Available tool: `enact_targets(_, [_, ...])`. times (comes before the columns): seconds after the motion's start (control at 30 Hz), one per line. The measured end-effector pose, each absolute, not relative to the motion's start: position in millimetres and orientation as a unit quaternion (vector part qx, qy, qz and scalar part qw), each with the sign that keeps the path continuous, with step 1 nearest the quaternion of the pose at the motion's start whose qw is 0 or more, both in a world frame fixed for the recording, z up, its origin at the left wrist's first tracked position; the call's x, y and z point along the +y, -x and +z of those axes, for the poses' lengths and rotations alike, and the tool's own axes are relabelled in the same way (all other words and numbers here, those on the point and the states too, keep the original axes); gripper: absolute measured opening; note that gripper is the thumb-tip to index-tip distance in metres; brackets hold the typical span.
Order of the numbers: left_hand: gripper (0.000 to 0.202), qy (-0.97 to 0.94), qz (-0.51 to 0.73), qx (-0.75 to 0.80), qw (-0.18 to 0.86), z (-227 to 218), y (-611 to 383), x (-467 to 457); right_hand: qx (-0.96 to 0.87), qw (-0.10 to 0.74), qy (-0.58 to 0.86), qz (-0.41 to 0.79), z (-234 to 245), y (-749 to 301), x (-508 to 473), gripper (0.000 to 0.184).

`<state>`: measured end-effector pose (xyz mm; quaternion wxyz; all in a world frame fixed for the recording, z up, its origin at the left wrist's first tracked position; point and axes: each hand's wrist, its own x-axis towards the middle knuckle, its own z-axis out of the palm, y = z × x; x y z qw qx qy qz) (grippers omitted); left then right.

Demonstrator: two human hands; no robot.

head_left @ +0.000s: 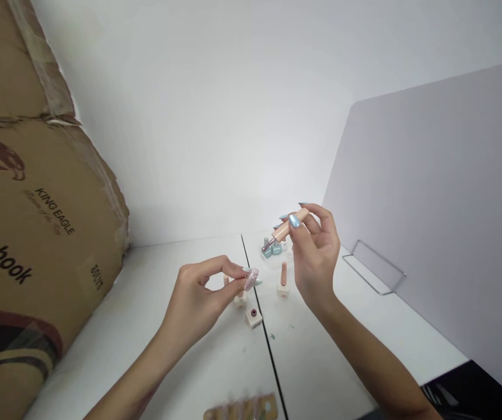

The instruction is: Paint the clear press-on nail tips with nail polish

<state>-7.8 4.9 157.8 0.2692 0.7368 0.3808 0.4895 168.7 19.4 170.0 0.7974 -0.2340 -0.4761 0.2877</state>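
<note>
My right hand (316,251) is raised above the white table (181,350), pinching a peach nail-polish brush cap (288,224) with its brush pointing down left. My left hand (202,297) is closed in a pinch on a small pale false nail (251,278). Below them an open square polish bottle (254,315) stands uncapped. A capped peach bottle (283,281) stands upright just left of my right wrist. Another small bottle (240,297) is partly hidden behind my left fingers. Teal bottles (272,248) are grouped farther back.
A large cardboard box (36,245) fills the left side. A grey partition panel (435,221) walls the right, with a wire stand (376,268) at its base. A strip of nail tips (242,408) lies at the near edge. A dark seam (268,344) divides the table.
</note>
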Motion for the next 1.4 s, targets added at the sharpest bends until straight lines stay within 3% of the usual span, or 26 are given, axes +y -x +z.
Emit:
enact_targets(0.4, [0.02, -0.688, 0.514, 0.357, 0.369, 164, 7, 8, -0.533, 0.788, 0.128, 0.281, 167, -158, 5, 0.026])
enact_targets(0.63, [0.023, -0.678, 0.502, 0.355, 0.403, 163, 7, 5, -0.476, 0.801, 0.194, 0.306, 167, -164, 18, 0.022])
enact_targets(0.83, [0.02, -0.691, 0.505, 0.355, 0.376, 161, 7, 6, -0.477, 0.805, 0.172, 0.309, 168, -166, 16, 0.022])
enact_targets(1.03, [0.004, -0.71, 0.519, 0.356, 0.316, 160, 8, 7, -0.481, 0.81, 0.156, 0.297, 169, -168, 16, 0.022])
enact_targets(1.4, [0.007, -0.703, 0.543, 0.324, 0.327, 161, 4, 9, -0.516, 0.795, 0.146, 0.283, 169, -165, 11, 0.024])
